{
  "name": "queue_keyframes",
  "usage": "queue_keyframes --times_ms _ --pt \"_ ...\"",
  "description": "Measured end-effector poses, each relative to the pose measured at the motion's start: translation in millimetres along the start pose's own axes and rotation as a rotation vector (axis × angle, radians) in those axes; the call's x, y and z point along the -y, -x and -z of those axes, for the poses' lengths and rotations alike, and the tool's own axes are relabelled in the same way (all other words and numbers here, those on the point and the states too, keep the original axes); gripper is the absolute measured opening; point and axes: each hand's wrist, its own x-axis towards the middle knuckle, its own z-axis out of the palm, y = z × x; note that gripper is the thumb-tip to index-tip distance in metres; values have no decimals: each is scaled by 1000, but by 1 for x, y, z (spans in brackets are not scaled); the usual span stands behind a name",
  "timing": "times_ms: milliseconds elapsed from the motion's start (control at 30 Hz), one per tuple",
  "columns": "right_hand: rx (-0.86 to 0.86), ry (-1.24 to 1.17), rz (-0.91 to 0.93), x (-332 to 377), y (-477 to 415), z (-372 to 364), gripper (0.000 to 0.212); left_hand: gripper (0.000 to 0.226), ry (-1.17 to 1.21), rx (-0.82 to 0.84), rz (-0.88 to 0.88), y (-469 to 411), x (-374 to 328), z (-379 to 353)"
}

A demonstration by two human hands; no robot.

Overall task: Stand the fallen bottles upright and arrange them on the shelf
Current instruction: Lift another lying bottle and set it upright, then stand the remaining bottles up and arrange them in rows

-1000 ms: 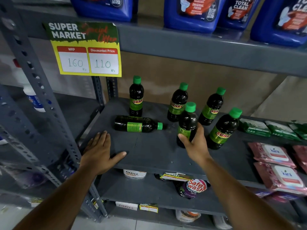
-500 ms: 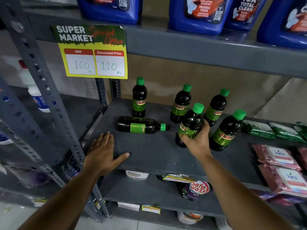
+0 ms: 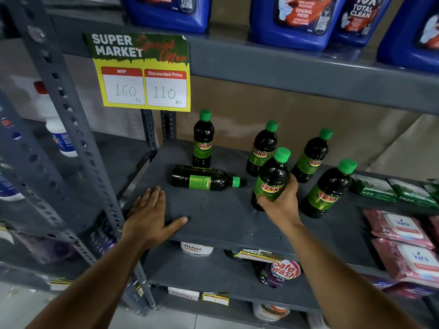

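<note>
Several dark Sunny bottles with green caps stand on the grey shelf [image 3: 221, 222]. My right hand [image 3: 282, 203] is wrapped around the lower half of the front middle bottle [image 3: 273, 176], which leans slightly to the right. One bottle [image 3: 204, 180] lies on its side, cap pointing right, just left of that hand. Upright bottles stand at the back left [image 3: 202, 141], back middle [image 3: 260, 149], back right [image 3: 312, 156] and front right [image 3: 329, 189]. My left hand [image 3: 149, 216] rests flat on the shelf's front left corner, fingers spread, holding nothing.
Green packs [image 3: 375, 188] and pink Kara wipe packs [image 3: 401, 229] fill the shelf's right end. A yellow price sign [image 3: 142, 74] hangs from the shelf above, which carries blue jugs [image 3: 294, 20]. A perforated steel upright [image 3: 71, 138] runs down the left. More goods sit on the shelf below [image 3: 282, 271].
My right hand has closed around the front middle bottle and tilted it a little, turning its label toward me. The left hand has stayed flat on the shelf.
</note>
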Motion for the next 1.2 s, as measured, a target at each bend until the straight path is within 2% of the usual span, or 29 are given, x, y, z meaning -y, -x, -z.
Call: queue_keyframes --times_ms 67,133,200,267,333,433,533,633,833,1067,1200 --pt "-193 173 155 0 12 -6 105 128 -8 -4 6 0 -1 0" --pt "-348 344 421 5 25 -14 89 127 -24 -10 12 -1 -1 -1" --pt "-220 377 704 17 37 -27 66 125 -27 -10 17 -3 0 -3" --pt "71 459 817 25 39 -47 56 120 -7 -20 8 -3 2 -4" --pt "278 592 753 36 29 -67 62 115 13 -58 -5 -3 5 -6" --pt "427 802 481 53 7 -86 84 111 6 -64 2 -3 4 -9" --pt "540 1006 370 61 -14 -90 95 107 -3 -57 14 -5 4 -10" --pt "590 1053 381 66 -21 -88 81 101 -1 -62 15 -6 4 -11" --pt "712 964 373 97 -29 -66 57 93 -7 -78 4 -5 3 -10" --pt "593 801 533 178 -47 -48 34 97 -40 -63 7 -4 2 -10" --pt "615 740 582 191 -36 -63 39 98 -33 -69 3 -3 1 -9"
